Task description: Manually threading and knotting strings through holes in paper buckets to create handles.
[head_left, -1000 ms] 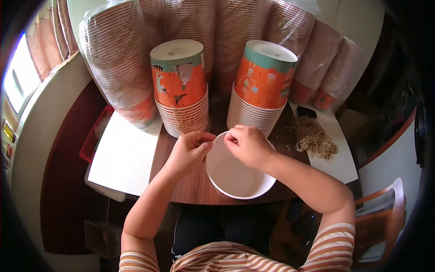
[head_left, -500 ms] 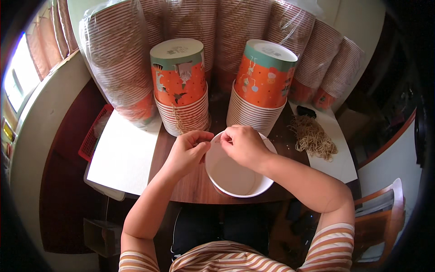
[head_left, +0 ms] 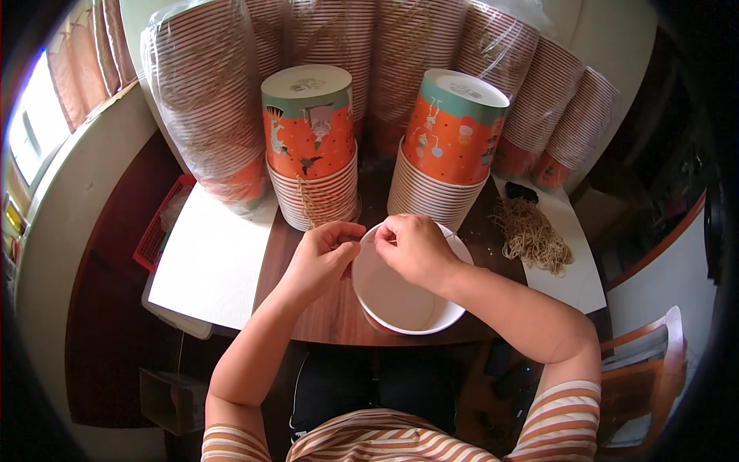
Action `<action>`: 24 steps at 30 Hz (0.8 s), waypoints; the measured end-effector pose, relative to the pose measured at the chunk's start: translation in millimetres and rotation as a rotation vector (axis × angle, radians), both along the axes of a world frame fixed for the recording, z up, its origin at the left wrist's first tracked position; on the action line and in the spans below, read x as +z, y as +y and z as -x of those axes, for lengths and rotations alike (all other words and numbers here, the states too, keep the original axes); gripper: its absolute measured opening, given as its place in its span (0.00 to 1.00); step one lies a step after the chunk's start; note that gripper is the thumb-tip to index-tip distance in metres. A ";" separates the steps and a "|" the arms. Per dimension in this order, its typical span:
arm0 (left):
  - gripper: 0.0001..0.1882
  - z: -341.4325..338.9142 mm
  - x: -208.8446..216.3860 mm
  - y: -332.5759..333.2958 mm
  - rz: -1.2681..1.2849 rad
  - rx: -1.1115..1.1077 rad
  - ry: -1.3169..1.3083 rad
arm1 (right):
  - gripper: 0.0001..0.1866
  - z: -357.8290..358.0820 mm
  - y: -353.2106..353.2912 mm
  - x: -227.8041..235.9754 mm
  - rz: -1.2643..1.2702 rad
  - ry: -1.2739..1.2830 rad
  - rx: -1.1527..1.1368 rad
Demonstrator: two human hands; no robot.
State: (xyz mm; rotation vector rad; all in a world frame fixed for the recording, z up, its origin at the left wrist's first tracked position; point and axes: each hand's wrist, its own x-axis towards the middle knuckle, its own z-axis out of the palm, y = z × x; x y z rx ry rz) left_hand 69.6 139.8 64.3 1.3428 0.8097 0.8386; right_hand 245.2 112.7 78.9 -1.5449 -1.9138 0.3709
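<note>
A paper bucket (head_left: 400, 296), white inside, stands open end up near the table's front edge. At its left rim my left hand (head_left: 327, 254) is closed, thumb and index finger bent together outside the wall; whatever they pinch is hidden. Over the opening, my right hand (head_left: 412, 245) pinches a thin strand of string (head_left: 371, 240) against the inside of the same rim. Another bit of string shows at the bucket's far right rim. Behind stand a left stack (head_left: 314, 192) and a right stack (head_left: 439, 192) of upside-down buckets, orange and green on top. Strings hang down the left stack.
A loose bundle of tan strings (head_left: 535, 239) lies on the right white board (head_left: 573, 285), beside a small black object (head_left: 522, 191). Tall plastic-wrapped bucket stacks (head_left: 204, 100) line the back. A red basket (head_left: 158, 223) is at the left, a wooden chair (head_left: 647, 369) at the right.
My fingers stay at the left rim with only small movement. The bucket and the stacks sit slightly further right in the picture.
</note>
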 end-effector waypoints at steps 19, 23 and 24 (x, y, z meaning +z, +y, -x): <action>0.10 -2.7 12.3 25.4 -0.534 -0.188 0.490 | 0.08 -1.9 -1.0 -1.4 0.144 0.167 0.015; 0.10 -0.9 3.4 27.2 -0.449 -0.232 0.455 | 0.09 -6.9 -6.4 6.4 0.186 0.161 0.025; 0.09 0.1 2.0 25.9 -0.401 -0.252 0.430 | 0.09 -11.1 -9.2 11.0 0.239 0.168 0.019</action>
